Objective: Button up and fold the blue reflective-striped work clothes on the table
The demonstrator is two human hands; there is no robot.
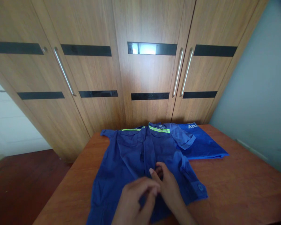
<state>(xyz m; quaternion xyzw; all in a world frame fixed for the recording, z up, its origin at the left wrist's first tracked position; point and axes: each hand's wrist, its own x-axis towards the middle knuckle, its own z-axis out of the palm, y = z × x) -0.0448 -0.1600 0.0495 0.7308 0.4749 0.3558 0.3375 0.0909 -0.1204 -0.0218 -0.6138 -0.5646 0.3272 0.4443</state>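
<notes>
A dark blue work shirt (128, 156) with neon-yellow shoulder stripes lies spread front-up on a brown wooden table (236, 181). Both my hands meet at its front placket near the table's near edge. My left hand (133, 200) has its fingers curled and pinched together on the fabric. My right hand (167, 187) also pinches the placket, fingertips bent onto the cloth. The two hands touch each other. What lies between the fingertips, apart from the shirt cloth, is hidden.
A second, brighter blue garment (203, 145) with white lettering lies folded at the table's far right, partly under the shirt's sleeve. A wooden wardrobe (140, 78) with metal handles stands behind the table. Dark red floor (25, 184) shows at the left, a pale wall at the right.
</notes>
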